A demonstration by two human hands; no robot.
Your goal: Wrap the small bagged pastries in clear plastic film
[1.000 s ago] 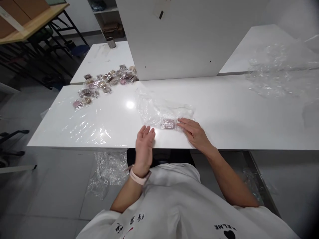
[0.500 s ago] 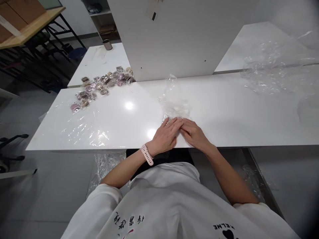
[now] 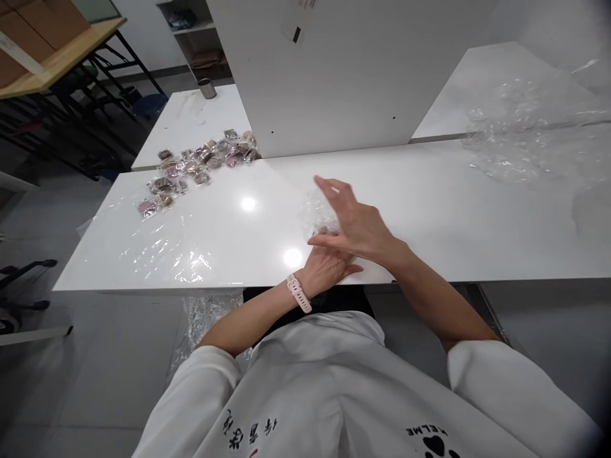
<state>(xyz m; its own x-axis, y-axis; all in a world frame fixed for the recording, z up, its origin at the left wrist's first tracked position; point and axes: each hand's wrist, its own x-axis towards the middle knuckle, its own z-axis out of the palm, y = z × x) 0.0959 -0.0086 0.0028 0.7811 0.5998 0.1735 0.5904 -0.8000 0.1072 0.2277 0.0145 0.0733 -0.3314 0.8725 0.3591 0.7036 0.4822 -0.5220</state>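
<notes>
In the head view my left hand [image 3: 328, 267], with a pale pink watch band [image 3: 298, 293] at its wrist, lies low over the white table near the front edge. Its thumb sticks out to the right, and its other fingers are mostly covered by my right hand. My right hand [image 3: 360, 224] is raised above it, thumb and fingers spread, with nothing between them. Crumpled clear plastic film [image 3: 317, 211] lies on the table just beyond my left hand. Part of that film is hidden behind my right hand.
Several small wrapped pieces [image 3: 198, 166] lie at the table's left back. Flat clear film [image 3: 172, 248] covers the left front, and a larger plastic sheet [image 3: 534, 140] lies at right. A white panel [image 3: 334, 83] rises at the back. A metal cup [image 3: 207, 88] stands at far left.
My right hand has lifted off the table, spread its fingers and moved across above my left hand. My left hand has shifted slightly right. The film between them looks more bunched.
</notes>
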